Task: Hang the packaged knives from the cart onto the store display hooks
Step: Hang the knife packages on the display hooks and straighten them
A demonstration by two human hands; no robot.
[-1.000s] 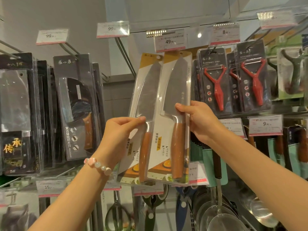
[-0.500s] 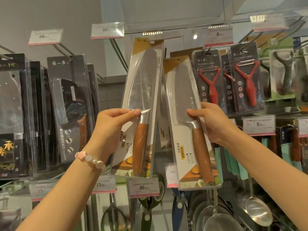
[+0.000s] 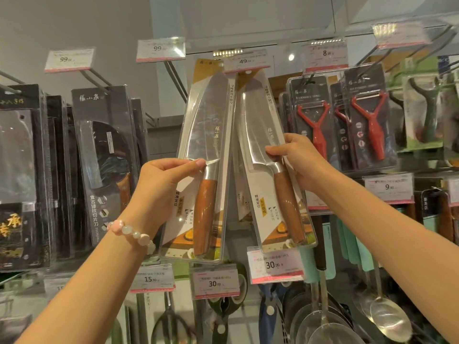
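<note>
Two packaged knives with wooden handles and yellow-topped cards are raised in front of the display. My left hand (image 3: 164, 181) pinches the left knife package (image 3: 206, 135) at its middle, thumb on the front. My right hand (image 3: 296, 158) grips the right knife package (image 3: 260, 135), which leans with its top to the left. Both package tops sit just under the 49 price tag (image 3: 244, 61) of the display hook; the hook itself is hidden behind them. The two packages touch near their upper edges.
Black boxed cleavers (image 3: 104, 155) hang at the left under 99 price tags (image 3: 160, 48). Red peelers (image 3: 315, 125) hang at the right. Below are 30 price tags (image 3: 216, 283), scissors and steel ladles (image 3: 387, 316).
Both hands have lifted the packages higher toward the 49 tag. The right package, which swung apart from the left one half a second ago, has come back against it at the top.
</note>
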